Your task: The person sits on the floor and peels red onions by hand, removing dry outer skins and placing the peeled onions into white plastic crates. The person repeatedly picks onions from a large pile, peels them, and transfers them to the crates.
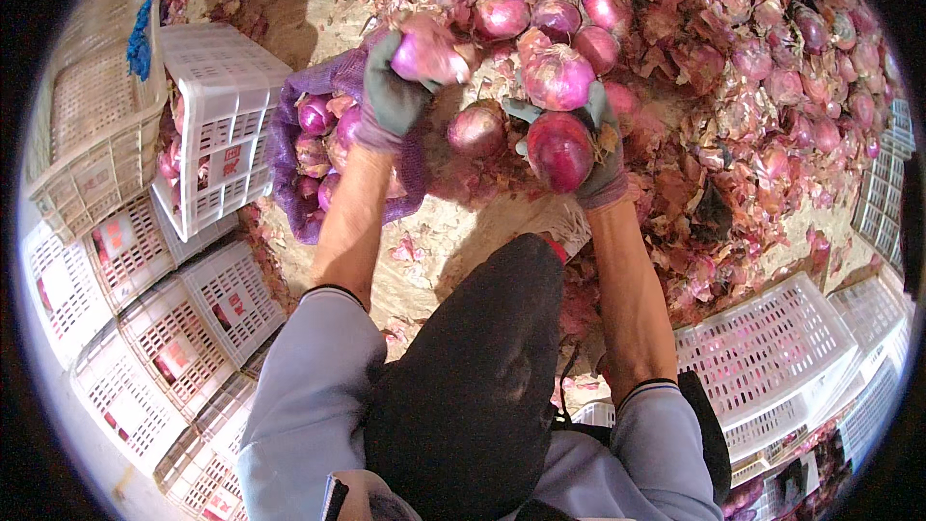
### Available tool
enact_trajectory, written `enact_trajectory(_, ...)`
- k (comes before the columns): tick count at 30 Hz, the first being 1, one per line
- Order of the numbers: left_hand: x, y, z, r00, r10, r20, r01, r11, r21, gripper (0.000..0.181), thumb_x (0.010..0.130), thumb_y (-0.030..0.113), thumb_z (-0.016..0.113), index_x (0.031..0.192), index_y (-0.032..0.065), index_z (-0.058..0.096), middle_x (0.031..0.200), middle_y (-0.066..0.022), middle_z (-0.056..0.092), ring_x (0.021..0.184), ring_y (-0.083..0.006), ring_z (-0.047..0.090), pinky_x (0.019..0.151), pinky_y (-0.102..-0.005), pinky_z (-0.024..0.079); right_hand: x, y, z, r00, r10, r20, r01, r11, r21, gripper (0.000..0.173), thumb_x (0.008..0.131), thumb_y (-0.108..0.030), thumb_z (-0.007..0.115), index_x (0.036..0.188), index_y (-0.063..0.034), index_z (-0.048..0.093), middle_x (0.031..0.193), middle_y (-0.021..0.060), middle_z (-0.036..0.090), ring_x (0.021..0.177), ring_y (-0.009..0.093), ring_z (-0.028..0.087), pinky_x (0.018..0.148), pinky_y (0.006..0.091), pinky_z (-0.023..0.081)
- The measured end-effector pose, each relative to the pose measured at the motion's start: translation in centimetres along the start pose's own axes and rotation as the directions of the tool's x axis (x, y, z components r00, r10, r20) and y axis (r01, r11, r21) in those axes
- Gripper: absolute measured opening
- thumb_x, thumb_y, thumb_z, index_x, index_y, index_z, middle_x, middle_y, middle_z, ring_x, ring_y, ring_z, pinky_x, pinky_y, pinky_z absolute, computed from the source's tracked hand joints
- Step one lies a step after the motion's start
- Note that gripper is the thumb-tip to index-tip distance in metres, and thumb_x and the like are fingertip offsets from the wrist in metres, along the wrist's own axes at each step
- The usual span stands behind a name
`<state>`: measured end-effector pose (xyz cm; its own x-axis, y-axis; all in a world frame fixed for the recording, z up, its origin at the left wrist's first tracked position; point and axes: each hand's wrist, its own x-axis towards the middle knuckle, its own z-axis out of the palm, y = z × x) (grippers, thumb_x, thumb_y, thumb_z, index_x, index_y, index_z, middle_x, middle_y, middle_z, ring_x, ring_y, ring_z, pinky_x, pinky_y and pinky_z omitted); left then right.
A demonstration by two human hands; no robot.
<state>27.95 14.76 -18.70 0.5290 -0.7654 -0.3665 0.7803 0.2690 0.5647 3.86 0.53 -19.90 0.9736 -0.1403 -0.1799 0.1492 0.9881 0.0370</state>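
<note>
My left hand, in a grey-green work glove, grips a red onion with loose, motion-blurred skin. That hand is above the rim of a purple mesh sack, which stands open with several red onions inside. In my gloved right hand are two red onions: a dark, smooth one nearer me and a paler one just beyond it. Between my hands a single red onion lies on the ground.
A large heap of red onions and dry skins spreads ahead and to the right. White plastic crates stand beside the sack, with more stacked crates at left. Other crates are at lower right. Blue twine hangs from one crate.
</note>
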Motion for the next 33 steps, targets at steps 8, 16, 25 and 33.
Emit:
enact_trajectory(8,-4.3,-7.1,3.1,0.891,-0.153,0.427,-0.298,0.513,0.805,0.032,0.096,0.018,0.054,0.120,-0.0023,0.060,0.117,-0.0113,0.065,0.105,-0.0221,0.064,0.097,-0.0355,0.050,-2.9,-3.3,1.4,0.964,-0.257,-0.061,0.068,0.462,-0.884,0.078,0.084,-0.029,0.073,0.149,-0.0069,0.036,0.137,0.0065,0.052,0.120,0.016,0.051,0.101,0.0317,0.045)
enact_trajectory(16,-1.9,-10.5,1.4,0.801,-0.251,0.543,-0.488,0.249,0.836,0.037,0.102,0.022,0.048,0.129,-0.0018,0.055,0.120,-0.0101,0.063,0.102,-0.0219,0.063,0.091,-0.0348,0.052,-4.1,-6.9,2.7,0.999,0.007,0.043,0.043,-0.103,-0.994,0.059,0.088,-0.027,0.066,0.142,-0.0093,0.050,0.133,0.0119,0.060,0.119,0.017,0.057,0.102,0.0324,0.044)
enact_trajectory(25,-1.8,-11.4,7.1,0.889,-0.171,0.425,-0.152,0.766,0.625,0.035,0.099,0.025,0.051,0.124,-0.0001,0.055,0.110,-0.0151,0.066,0.091,-0.0234,0.066,0.081,-0.0393,0.056,-6.5,-5.7,3.7,0.857,-0.499,0.132,0.148,-0.006,-0.989,0.075,0.082,-0.033,0.077,0.143,-0.0047,0.046,0.139,0.0182,0.053,0.127,0.028,0.053,0.107,0.0387,0.040)
enact_trajectory(33,-2.4,-16.2,13.3,0.904,-0.117,0.412,-0.096,0.881,0.462,0.047,0.093,0.032,0.060,0.128,0.0016,0.054,0.116,-0.0137,0.065,0.098,-0.0243,0.065,0.088,-0.0395,0.054,-12.0,-11.0,10.1,0.965,-0.239,0.105,0.011,-0.366,-0.931,0.083,0.080,-0.026,0.081,0.148,-0.0062,0.039,0.144,0.0100,0.048,0.123,0.017,0.052,0.105,0.0337,0.043)
